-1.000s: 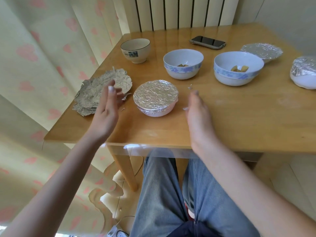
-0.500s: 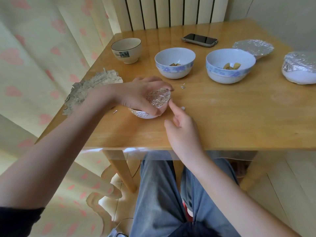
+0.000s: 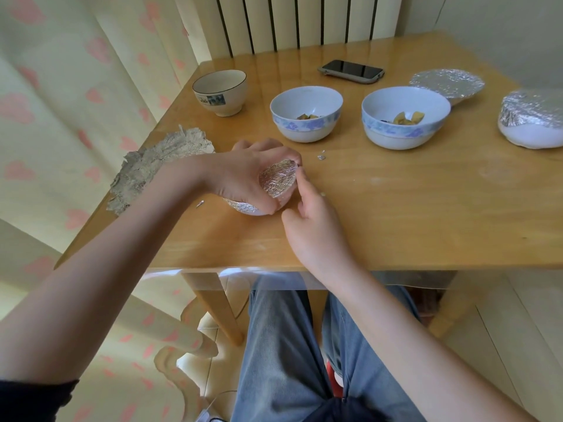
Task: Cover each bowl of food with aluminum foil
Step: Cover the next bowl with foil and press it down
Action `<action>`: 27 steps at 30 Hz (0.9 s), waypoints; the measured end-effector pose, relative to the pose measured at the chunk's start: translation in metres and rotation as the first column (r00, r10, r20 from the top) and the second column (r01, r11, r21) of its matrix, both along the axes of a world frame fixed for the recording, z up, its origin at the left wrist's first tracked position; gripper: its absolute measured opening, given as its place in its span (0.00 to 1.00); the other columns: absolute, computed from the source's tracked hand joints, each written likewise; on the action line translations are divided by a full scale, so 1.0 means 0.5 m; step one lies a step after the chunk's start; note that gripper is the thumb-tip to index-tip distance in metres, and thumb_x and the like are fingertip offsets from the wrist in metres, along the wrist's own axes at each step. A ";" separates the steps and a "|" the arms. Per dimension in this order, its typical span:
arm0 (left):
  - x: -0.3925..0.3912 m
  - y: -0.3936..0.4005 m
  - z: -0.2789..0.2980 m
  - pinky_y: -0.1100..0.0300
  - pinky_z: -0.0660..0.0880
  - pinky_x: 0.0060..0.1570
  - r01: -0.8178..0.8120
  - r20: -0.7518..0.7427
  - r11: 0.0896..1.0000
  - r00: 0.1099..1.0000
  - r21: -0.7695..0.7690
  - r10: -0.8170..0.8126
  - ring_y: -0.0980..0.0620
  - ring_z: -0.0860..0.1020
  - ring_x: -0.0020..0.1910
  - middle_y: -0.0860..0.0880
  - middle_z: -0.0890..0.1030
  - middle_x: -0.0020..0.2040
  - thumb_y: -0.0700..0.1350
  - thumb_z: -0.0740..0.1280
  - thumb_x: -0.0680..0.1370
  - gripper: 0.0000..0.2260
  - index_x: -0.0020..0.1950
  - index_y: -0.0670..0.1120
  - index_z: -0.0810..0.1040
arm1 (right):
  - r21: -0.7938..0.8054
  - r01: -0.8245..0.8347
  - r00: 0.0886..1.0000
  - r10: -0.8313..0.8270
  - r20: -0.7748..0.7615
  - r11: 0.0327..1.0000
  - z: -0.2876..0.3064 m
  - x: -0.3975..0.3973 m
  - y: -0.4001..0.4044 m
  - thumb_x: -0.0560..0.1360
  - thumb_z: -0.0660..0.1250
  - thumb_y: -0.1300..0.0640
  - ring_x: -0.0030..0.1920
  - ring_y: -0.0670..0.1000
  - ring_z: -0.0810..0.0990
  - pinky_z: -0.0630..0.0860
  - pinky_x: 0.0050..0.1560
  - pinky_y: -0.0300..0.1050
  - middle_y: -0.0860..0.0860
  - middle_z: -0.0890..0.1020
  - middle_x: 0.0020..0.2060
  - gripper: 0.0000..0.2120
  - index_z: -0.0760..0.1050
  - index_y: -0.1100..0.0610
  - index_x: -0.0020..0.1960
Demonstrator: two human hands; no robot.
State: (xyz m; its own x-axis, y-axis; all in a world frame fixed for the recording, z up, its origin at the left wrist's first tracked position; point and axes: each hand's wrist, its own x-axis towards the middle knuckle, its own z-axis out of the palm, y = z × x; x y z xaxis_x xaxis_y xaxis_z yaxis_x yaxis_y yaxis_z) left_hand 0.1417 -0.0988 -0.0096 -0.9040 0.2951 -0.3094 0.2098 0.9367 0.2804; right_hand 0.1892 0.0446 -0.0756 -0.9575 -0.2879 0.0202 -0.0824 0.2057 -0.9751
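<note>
The left hand (image 3: 243, 172) is laid over the top of the foil-covered bowl (image 3: 275, 185), its fingers and thumb curled round the rim so that the bowl is gripped from above. The right hand (image 3: 313, 226) is held just beside the bowl's right edge, with a fingertip (image 3: 300, 177) pressed against the foil at the rim; the other fingers are loosely bent and nothing is held in them. The bowl is seen near the front left of the wooden table (image 3: 396, 214), its white base exposed below the foil skirt. A crumpled foil sheet (image 3: 158, 166) is found to the left, overhanging the table's left edge. Small foil scraps (image 3: 321, 155) are scattered beside the bowl (one more lies by the left wrist). Farther back, a cream bowl (image 3: 220, 92) with a dark rim is noted, then two uncovered blue-patterned bowls: the middle bowl (image 3: 306, 112) and the larger bowl (image 3: 405, 117), each holding yellowish food pieces. At the right edge a wrapped bowl (image 3: 531, 121) is recorded, and behind it a flat foil-topped dish (image 3: 446, 83). A phone (image 3: 350, 71) is lying face up at the rear, near a radiator (image 3: 304, 22).
</note>
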 end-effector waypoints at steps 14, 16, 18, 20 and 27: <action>0.016 -0.073 -0.005 0.51 0.51 0.77 -0.082 -0.325 0.910 0.918 0.407 0.228 0.61 0.54 0.77 0.58 0.61 0.77 0.69 0.58 0.74 0.33 0.77 0.60 0.60 | -0.074 0.213 0.974 -0.206 0.092 0.974 0.060 -0.092 0.007 0.80 0.53 0.60 0.65 0.48 0.70 0.69 0.67 0.52 0.50 0.72 0.68 0.20 0.65 0.56 0.72; 0.022 -0.072 -0.046 0.57 0.63 0.72 -0.142 -0.400 0.707 0.740 0.693 0.540 0.61 0.70 0.69 0.54 0.75 0.69 0.63 0.53 0.79 0.24 0.68 0.54 0.75 | -0.007 0.217 0.976 -0.217 0.010 0.976 0.080 -0.125 -0.014 0.81 0.53 0.59 0.59 0.52 0.74 0.70 0.61 0.50 0.55 0.77 0.61 0.17 0.71 0.62 0.66; 0.019 -0.062 -0.088 0.53 0.67 0.70 -0.216 -0.286 0.530 0.647 0.820 0.707 0.58 0.75 0.64 0.52 0.80 0.62 0.64 0.50 0.78 0.25 0.61 0.53 0.78 | 0.062 0.196 0.979 -0.192 -0.074 0.979 0.087 -0.153 -0.039 0.81 0.54 0.58 0.53 0.56 0.77 0.72 0.53 0.49 0.60 0.80 0.52 0.16 0.74 0.67 0.60; 0.013 -0.049 -0.117 0.53 0.67 0.69 -0.288 -0.156 0.404 0.614 0.868 0.774 0.56 0.76 0.63 0.49 0.80 0.61 0.63 0.49 0.79 0.28 0.65 0.47 0.77 | 0.130 0.123 0.989 -0.111 -0.095 0.984 0.079 -0.168 -0.061 0.80 0.54 0.58 0.47 0.57 0.77 0.71 0.46 0.47 0.61 0.80 0.45 0.17 0.76 0.68 0.54; 0.001 -0.014 -0.136 0.61 0.72 0.58 -0.312 -0.061 0.290 0.579 0.905 0.813 0.53 0.78 0.57 0.48 0.82 0.57 0.54 0.46 0.85 0.26 0.58 0.46 0.82 | 0.154 0.051 0.999 -0.050 -0.010 0.987 0.048 -0.179 -0.076 0.81 0.54 0.54 0.27 0.48 0.62 0.58 0.28 0.44 0.48 0.63 0.24 0.21 0.57 0.54 0.30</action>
State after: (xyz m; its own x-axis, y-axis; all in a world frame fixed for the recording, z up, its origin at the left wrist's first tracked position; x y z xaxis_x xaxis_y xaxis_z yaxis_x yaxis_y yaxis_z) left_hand 0.1422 -0.1059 -0.0777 -0.8488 -0.4929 0.1913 0.0404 0.3003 0.9530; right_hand 0.0998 0.0066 -0.0516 -0.9707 -0.2396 -0.0149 -0.0739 0.3573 -0.9311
